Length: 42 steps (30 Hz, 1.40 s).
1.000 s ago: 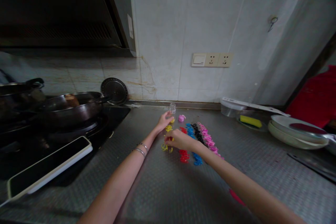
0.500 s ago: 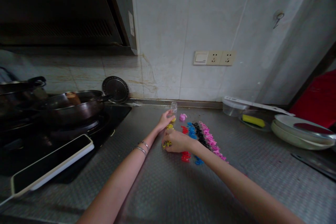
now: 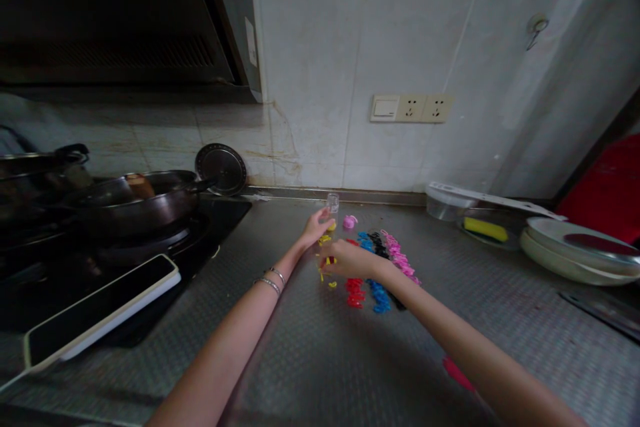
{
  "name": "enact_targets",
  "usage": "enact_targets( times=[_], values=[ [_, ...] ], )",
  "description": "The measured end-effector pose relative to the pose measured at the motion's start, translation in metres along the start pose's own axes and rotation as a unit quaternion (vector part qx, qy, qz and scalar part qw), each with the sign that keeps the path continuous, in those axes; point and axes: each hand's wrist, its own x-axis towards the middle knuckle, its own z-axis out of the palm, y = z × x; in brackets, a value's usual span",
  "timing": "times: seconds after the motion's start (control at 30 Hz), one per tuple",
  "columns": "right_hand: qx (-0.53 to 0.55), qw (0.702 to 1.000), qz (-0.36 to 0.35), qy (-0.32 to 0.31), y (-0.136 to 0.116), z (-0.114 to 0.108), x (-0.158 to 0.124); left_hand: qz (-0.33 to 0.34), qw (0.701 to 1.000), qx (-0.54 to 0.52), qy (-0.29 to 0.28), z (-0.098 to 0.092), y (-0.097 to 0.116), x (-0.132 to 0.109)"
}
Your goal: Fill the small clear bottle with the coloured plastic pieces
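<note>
Small coloured elastic hair ties lie in rows on the metal counter: yellow ties (image 3: 325, 239), red ties (image 3: 355, 293), blue ties (image 3: 380, 297), black ties (image 3: 379, 245) and pink ties (image 3: 399, 255). My left hand (image 3: 316, 227) rests at the far end of the yellow row, thumb and fingers closed around a small yellow round piece (image 3: 331, 225). Just beyond its fingertips is a small clear jar (image 3: 333, 202). My right hand (image 3: 343, 258) bends over the yellow row, fingertips pinching yellow ties; its forearm covers parts of the other rows. A pink round piece (image 3: 349, 221) sits nearby.
On the left stand a phone-like device (image 3: 103, 310) and a pan (image 3: 135, 203) on the black hob. To the right are a clear tub (image 3: 447, 203), a yellow sponge (image 3: 485, 229) and stacked dishes (image 3: 575, 260). A pink-red object (image 3: 457, 372) shows beneath my right forearm.
My right hand has shifted slightly right and up, uncovering a few yellow ties at the row's near end. My left hand stays almost in place.
</note>
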Motion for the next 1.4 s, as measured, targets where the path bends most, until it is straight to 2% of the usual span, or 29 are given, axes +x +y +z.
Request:
enact_targets(
  times=[0.2, 0.47, 0.87, 0.97, 1.07, 1.13, 1.2, 1.3, 1.4],
  values=[
    [0.032, 0.997, 0.007, -0.067, 0.008, 0.008, -0.011, 0.013, 1.0, 0.009, 0.004, 0.001, -0.001, 0.0],
    [0.047, 0.994, 0.026, -0.099, 0.006, 0.008, -0.015, 0.013, 1.0, -0.012, 0.009, 0.001, 0.0, 0.0],
    [-0.082, 0.983, 0.067, -0.153, -0.017, 0.007, -0.011, 0.013, 1.0, -0.01, 0.01, 0.001, -0.006, 0.003],
    [-0.073, 0.983, 0.065, -0.156, -0.017, 0.005, -0.009, 0.006, 1.0, -0.021, 0.011, 0.001, -0.006, 0.002],
    [-0.03, 0.991, 0.041, -0.125, -0.005, -0.01, -0.005, 0.004, 1.0, -0.023, 0.011, 0.001, -0.006, 0.002],
    [-0.005, 0.997, 0.037, -0.072, 0.009, -0.031, 0.001, 0.012, 1.0, -0.025, 0.007, 0.0, -0.005, 0.002],
    [-0.012, 0.998, 0.061, 0.003, 0.025, -0.058, 0.01, 0.022, 0.999, -0.024, 0.003, 0.0, -0.004, 0.002],
    [-0.019, 0.991, 0.103, 0.078, 0.045, -0.096, 0.029, 0.019, 1.0, -0.009, 0.011, 0.0, -0.005, 0.002],
    [-0.073, 0.981, 0.142, 0.11, 0.061, -0.117, 0.049, 0.017, 1.0, -0.001, 0.009, 0.0, -0.007, 0.002]
  ],
)
